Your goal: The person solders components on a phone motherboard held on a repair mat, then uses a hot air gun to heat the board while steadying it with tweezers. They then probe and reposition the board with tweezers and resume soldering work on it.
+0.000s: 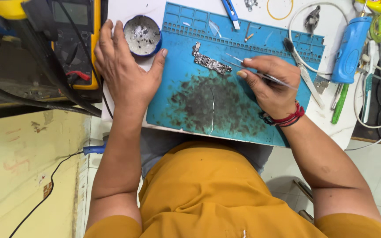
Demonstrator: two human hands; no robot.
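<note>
Holding thin tweezers [261, 75] pinched between thumb and fingers, the right hand [272, 86] rests on the blue mat [177, 101], its grip clamped on the tool. The tips point left toward a small narrow circuit board [210, 62], which lies flat on the upper middle of the mat, and seem to stop just beside its right end; whether they touch it cannot be told. The left hand [126, 70] lies spread and flat at the mat's left edge, fingers apart and holding nothing, its fingertips and thumb curled round the rim of a small round tin [142, 35] with grey residue inside.

As for progress, the board lies bare and on its own, with no casing round it, so any stripping down looks done. The dark smudged patch on the mat below it suggests much work has gone on here. No part is seen lifted in the tweezers, so fine work on the board looks only at its start or midway.

On the worktop [331, 128] to the right lie a blue handled tool [351, 50], a green pen-like tool [339, 105] and white cable [296, 26]. A yellow meter [78, 39] sits at upper left.
</note>
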